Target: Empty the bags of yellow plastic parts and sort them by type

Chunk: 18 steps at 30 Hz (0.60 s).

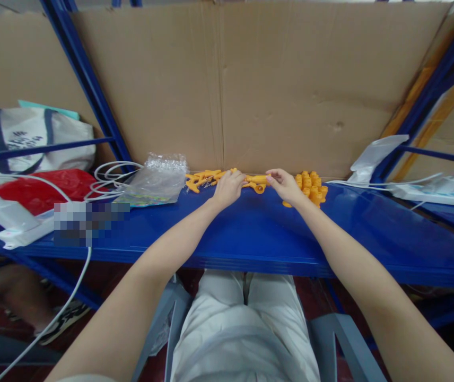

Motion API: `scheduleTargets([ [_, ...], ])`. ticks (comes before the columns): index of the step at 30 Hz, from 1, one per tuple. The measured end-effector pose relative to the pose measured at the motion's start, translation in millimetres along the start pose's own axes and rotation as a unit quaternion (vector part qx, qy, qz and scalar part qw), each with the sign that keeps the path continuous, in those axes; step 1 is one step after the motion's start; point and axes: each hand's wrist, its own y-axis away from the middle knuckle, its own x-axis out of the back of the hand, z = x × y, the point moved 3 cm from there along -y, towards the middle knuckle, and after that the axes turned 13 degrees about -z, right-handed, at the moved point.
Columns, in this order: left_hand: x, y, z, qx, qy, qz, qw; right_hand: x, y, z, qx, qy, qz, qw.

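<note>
Between my two hands, at the back of the blue shelf, is a long orange plastic piece point(256, 179). My left hand point(229, 188) has its fingers curled around the piece's left end. My right hand point(285, 184) pinches the other end between thumb and fingertips. Just below lies an orange part with a round ring-shaped end point(259, 188). Loose orange plastic parts point(201, 179) lie in a pile left of my left hand. To the right of my right hand, several knobbly orange pieces point(312, 187) sit grouped together. Fine details of the held piece are too small to tell.
A clear plastic bag point(155, 183) lies left of the parts. Farther left are white cables point(110, 178), a power strip point(32, 228), a red bag point(47, 188) and a cloth tote point(44, 138). Cardboard point(274, 90) walls the back. Another power strip point(437, 193) is at right.
</note>
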Motion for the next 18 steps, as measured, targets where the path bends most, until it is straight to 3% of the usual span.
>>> scheduleTargets([
  [6, -1.5, -1, -3, -0.008, 0.0, 0.001, 1.0, 4, 5, -11, 0.061, 0.052, -0.003, 0.997],
  [13, -3.1, -2, -3, -0.018, -0.003, 0.011, 1.0, 12, 8, -18, 0.178, 0.152, 0.017, 0.972],
  [18, -4.9, -2, -3, -0.033, -0.006, 0.027, 0.999, 9, 6, -7, 0.142, 0.143, 0.007, 0.98],
])
